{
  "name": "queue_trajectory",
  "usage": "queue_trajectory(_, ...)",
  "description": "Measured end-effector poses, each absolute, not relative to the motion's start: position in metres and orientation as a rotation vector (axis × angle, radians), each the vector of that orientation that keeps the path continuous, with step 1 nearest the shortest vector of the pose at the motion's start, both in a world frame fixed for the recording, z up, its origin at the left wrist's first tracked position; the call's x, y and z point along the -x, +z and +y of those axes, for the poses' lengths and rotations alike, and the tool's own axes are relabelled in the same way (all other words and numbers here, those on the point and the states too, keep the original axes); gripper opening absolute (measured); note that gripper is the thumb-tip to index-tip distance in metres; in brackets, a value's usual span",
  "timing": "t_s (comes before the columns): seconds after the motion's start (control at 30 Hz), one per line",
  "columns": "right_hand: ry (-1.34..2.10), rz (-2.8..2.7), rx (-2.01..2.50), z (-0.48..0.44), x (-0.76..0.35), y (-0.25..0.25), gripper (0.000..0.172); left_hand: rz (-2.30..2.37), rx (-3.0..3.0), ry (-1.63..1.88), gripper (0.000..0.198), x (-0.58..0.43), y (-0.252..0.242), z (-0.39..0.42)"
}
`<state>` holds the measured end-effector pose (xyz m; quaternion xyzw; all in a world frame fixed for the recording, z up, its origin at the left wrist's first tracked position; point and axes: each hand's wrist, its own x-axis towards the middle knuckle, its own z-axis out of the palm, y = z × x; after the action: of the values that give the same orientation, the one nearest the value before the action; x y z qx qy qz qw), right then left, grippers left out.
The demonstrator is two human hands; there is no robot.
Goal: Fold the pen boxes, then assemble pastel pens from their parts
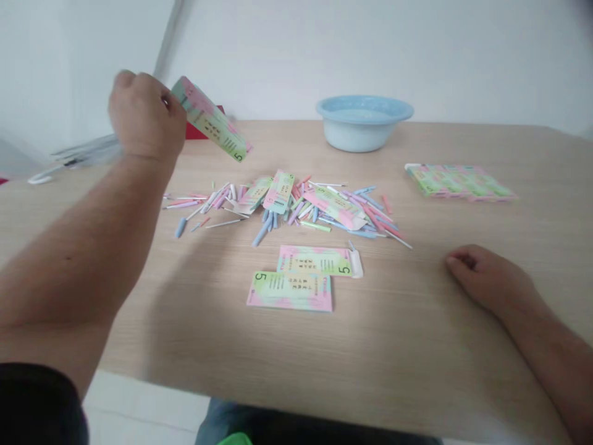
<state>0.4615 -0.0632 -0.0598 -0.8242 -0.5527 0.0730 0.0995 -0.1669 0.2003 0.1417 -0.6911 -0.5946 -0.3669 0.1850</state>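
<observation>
My left hand (146, 114) is raised over the far left of the table, its fingers closed on one end of a thin pastel box (213, 127) printed in pink and green with a "5". The box slants down to the right. My right hand (491, 278) rests on the table at the right, fingers curled in, with no object visible in it. Between the hands lies a heap of thin pastel sticks and tubes (301, 210), with several similar boxes on top. Nearer me, one printed box (291, 292) overlaps another whose white end flap (356, 263) stands out.
A light blue basin (364, 123) stands near the wall. Several matching boxes lie side by side (463, 182) at the right. Behind the raised box is a red object (197, 131), partly hidden. A white hooked handle (41, 176) with clear plastic lies at the far left.
</observation>
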Motion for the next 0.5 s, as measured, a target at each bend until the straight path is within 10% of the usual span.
queue_trajectory(0.3,0.286,-1.615,2.169,-0.063,-0.453,-0.063,0.01,-1.713,1.966,-1.074,0.02,0.136,0.136,0.146)
queue_trajectory(0.5,0.153,-1.436,2.104,-0.065,-0.435,-0.045,0.026,-1.633,1.878,-1.408,0.021,0.106,0.118,0.123)
